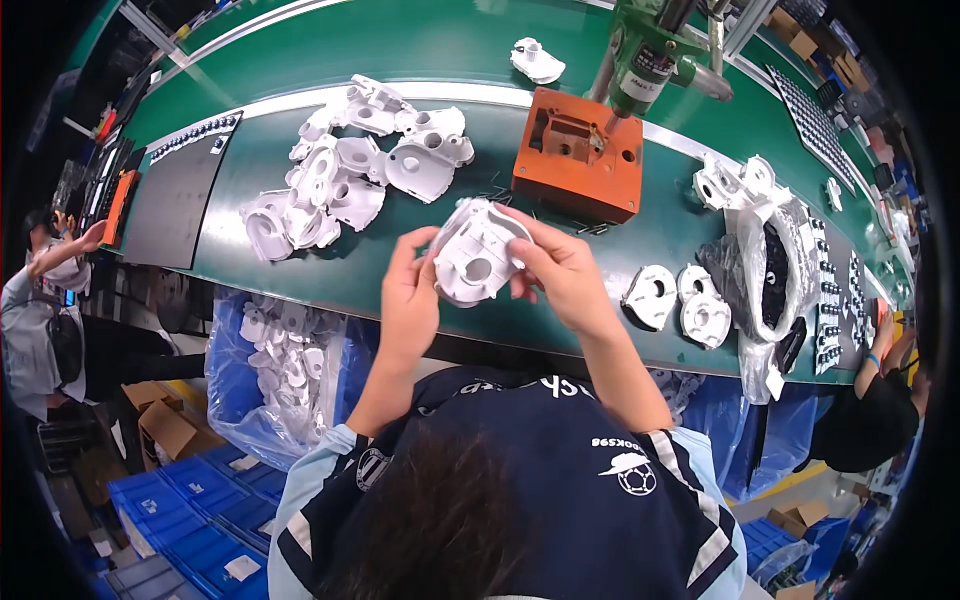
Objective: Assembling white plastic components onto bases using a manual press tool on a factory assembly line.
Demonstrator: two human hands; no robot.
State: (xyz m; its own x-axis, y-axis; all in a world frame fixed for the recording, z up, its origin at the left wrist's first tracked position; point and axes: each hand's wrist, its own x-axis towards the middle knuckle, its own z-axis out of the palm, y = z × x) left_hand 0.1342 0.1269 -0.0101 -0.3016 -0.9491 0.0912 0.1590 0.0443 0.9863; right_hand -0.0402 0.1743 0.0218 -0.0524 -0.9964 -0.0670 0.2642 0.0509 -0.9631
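Observation:
Both my hands hold one white plastic housing part (468,262) above the near edge of the green bench. It has a round hole and a raised rim. My left hand (410,295) grips its left side, fingers curled behind it. On the right side, my right hand (560,268) has its thumb on the part's face. Beyond the part stands an orange fixture block (548,185) under a green press (640,75). Small metal pins (592,229) lie scattered by the block. A heap of similar white housings (335,180) sits to the left.
Round white covers (652,297) lie at right, beside a plastic bag with dark contents (775,265). More housings fill a lined blue bin (285,365) below the bench. A dark tray (185,205) lies at left. Other people (45,330) work at both sides.

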